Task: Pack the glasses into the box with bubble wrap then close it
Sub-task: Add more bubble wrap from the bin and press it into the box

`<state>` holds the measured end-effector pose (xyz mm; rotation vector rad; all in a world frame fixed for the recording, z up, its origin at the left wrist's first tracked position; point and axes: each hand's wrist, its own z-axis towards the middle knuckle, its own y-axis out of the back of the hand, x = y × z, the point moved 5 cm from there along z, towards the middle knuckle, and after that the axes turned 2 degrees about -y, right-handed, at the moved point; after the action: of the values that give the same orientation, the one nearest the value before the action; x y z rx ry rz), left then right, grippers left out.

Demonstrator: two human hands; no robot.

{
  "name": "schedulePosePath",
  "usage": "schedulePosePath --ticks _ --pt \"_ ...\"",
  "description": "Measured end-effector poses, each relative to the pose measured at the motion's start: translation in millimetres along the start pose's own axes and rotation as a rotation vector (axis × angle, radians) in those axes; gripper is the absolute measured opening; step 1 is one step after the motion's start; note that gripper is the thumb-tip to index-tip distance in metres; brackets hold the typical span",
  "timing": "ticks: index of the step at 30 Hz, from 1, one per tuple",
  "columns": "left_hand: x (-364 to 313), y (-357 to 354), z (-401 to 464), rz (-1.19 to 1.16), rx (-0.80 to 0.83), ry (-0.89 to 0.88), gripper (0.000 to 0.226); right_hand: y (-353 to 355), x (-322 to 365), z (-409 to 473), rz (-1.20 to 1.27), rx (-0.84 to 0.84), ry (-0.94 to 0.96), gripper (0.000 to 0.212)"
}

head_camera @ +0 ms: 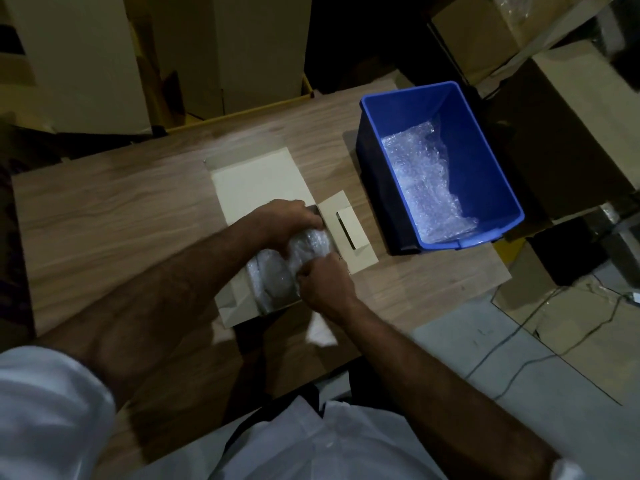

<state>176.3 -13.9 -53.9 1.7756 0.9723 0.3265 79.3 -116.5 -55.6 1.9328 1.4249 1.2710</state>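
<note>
Crinkly bubble-wrapped bundle (294, 258) down in open cardboard box (263, 237) mid-worktop (114, 216). Left hand (287, 220) and right hand (323, 284) both on bundle, fingers curled round wrap. Flat lid flap spread behind. Blue plastic bin (446, 161) with loose bubble wrap (426, 181) close right; bare wood left.

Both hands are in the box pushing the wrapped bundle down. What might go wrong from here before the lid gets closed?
1. The bubble-wrapped bundle looks proud of the box rim; forcing it down could stress the glass.
2. The right hand pinches only wrap, so that grip may slip or tear the film.
3. The left hand lies by the slotted side flap and could crease it, spoiling the closure.
</note>
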Motion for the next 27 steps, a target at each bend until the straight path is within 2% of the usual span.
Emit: schedulePosePath --ticks 5,9,11,13,18,20,23,25,27 --pt "-7.7 1.8 -4.4 0.060 -0.040 -0.033 0.081 -3.6 6.4 -9.3 -0.276 -0.021 0.075 0.029" --pt "-6.2 0.5 -6.8 0.012 0.008 -0.036 0.073 -1.1 2.5 -11.0 -0.245 0.032 0.081 0.032" --pt "-0.6 1.8 -8.8 -0.050 0.039 -0.040 0.072 1.9 0.4 -9.6 -0.149 -0.027 0.062 0.027" --pt "4.5 4.4 -12.8 -0.046 0.044 -0.028 0.081 3.0 -0.4 -7.8 -0.062 -0.133 0.021 0.026" --pt "0.8 3.6 -17.6 0.118 -0.191 -0.149 0.077 -3.4 -1.5 -1.3 -0.055 -0.224 -0.034 0.047" --pt "5.4 4.9 -24.4 0.112 -0.285 -0.158 0.076 -2.7 -3.5 -0.6 -0.089 -0.232 -0.021 0.054" --pt "11.4 16.6 -47.8 0.004 -0.395 -0.066 0.061 2.7 -3.0 -3.4 -0.107 -0.247 0.025 0.059" --pt "14.5 20.3 -71.2 -0.081 -0.454 0.074 0.048 6.0 0.4 -4.9 -0.120 -0.246 0.095 0.060" --pt "13.5 11.7 -94.2 -0.144 -0.435 0.222 0.048 10.4 4.2 -5.4 -0.136 -0.203 0.184 0.066"
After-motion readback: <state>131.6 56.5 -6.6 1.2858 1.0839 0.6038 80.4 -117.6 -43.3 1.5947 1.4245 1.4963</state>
